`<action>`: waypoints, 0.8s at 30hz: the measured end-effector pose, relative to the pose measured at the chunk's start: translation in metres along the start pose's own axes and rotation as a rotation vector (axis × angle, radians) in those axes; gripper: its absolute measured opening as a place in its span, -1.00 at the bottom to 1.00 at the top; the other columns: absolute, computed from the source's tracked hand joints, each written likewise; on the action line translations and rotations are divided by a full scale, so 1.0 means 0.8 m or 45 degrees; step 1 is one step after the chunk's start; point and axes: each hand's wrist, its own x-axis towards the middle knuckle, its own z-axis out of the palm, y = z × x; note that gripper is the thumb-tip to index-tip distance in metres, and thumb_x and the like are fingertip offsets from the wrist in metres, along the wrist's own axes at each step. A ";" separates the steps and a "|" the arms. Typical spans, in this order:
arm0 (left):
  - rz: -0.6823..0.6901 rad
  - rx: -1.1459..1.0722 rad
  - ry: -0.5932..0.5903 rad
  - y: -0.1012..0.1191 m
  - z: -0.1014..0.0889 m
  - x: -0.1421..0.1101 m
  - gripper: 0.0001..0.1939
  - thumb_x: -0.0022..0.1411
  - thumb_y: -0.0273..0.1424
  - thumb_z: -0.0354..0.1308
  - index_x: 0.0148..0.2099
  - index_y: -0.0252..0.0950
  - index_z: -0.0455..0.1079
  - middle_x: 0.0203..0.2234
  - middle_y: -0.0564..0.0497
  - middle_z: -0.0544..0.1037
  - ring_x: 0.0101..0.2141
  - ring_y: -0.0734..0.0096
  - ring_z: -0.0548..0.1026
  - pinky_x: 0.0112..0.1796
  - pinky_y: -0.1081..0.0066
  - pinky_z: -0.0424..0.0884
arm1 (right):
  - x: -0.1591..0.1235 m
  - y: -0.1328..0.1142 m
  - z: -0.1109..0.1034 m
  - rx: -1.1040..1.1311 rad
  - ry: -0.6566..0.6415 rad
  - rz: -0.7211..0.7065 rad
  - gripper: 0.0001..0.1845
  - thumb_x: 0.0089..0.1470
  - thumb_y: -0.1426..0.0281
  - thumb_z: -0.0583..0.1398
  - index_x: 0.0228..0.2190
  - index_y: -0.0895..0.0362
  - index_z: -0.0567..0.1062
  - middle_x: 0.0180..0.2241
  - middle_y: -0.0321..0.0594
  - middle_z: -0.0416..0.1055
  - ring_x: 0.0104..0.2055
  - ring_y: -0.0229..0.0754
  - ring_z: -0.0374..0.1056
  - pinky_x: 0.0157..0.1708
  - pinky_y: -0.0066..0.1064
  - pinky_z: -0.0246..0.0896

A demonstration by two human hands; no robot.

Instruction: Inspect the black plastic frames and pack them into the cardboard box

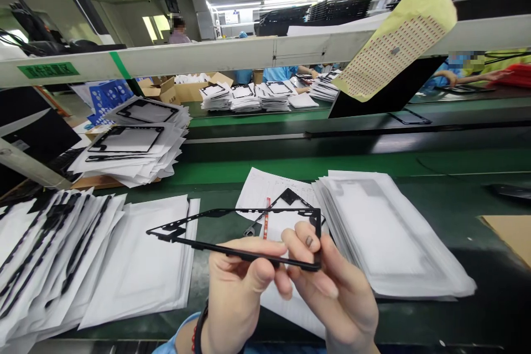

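Both my hands hold a thin black rectangular frame (199,244), tilted above the table. My left hand (238,282) pinches its near long side between thumb and fingers. At the right end, my right hand (332,282) grips the short side, and a small grey patch sits on one fingertip. Beneath, another black frame (289,197) lies on a written paper sheet (259,191), beside a red-and-white strip (266,218). To the right is a stack of white translucent sleeves (381,232); to the left lie more white sleeves (145,254).
Sleeves with black frames (53,249) fan out at far left, with another pile (133,144) behind. A white rail (232,52) crosses overhead, carrying a yellow sheet of small labels (398,38). Co-workers (280,73) sit across the line. Cardboard (508,232) lies at right.
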 end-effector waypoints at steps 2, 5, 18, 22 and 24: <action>0.094 0.048 0.065 0.007 -0.005 -0.001 -0.71 0.07 -0.07 0.36 -0.21 -0.08 0.66 -0.49 -0.01 0.66 -0.43 0.35 0.61 -0.35 0.45 0.55 | -0.005 -0.008 -0.004 0.192 0.042 -0.016 -0.80 0.13 0.37 0.35 -0.46 0.12 0.47 -0.48 -0.43 0.35 -0.68 -0.57 0.21 -0.24 -0.63 0.46; 0.086 -0.047 0.060 0.020 -0.016 -0.003 -0.60 0.21 -0.07 0.24 0.06 -0.03 0.54 -0.02 -0.06 0.61 0.00 0.15 0.55 -0.06 0.30 0.54 | -0.009 -0.022 -0.015 0.555 0.024 -0.084 -0.78 0.13 0.54 0.30 -0.48 0.10 0.42 -0.49 -0.47 0.39 -0.68 -0.56 0.32 -0.20 -0.67 0.48; 0.033 -0.072 0.163 0.034 -0.045 0.016 -0.73 0.16 -0.16 0.33 -0.19 -0.22 0.62 -0.42 -0.05 0.67 -0.53 0.40 0.60 -0.48 0.51 0.56 | -0.011 -0.009 -0.022 0.252 -0.012 -0.204 -0.77 0.10 0.40 0.37 -0.48 0.05 0.43 -0.52 -0.43 0.40 -0.52 -0.50 0.42 -0.38 -0.80 0.40; -0.012 -0.202 0.396 0.032 -0.051 0.039 -0.69 0.34 -0.39 0.13 -0.43 -0.31 0.56 -0.58 0.03 0.59 -0.64 0.57 0.51 -0.63 0.71 0.43 | -0.013 0.008 -0.007 -0.223 0.036 -0.358 -0.72 0.09 0.24 0.37 -0.50 0.05 0.42 -0.59 -0.44 0.22 -0.73 -0.53 0.10 -0.66 -0.72 0.15; -0.030 -0.279 0.538 0.034 -0.050 0.043 -0.51 0.44 -0.48 -0.11 -0.46 -0.33 0.52 -0.60 0.04 0.56 -0.61 0.60 0.52 -0.61 0.74 0.42 | -0.011 0.013 0.000 -0.310 0.020 -0.367 -0.73 0.13 0.23 0.34 -0.49 0.07 0.44 -0.60 -0.45 0.19 -0.78 -0.56 0.00 -0.71 -0.65 0.02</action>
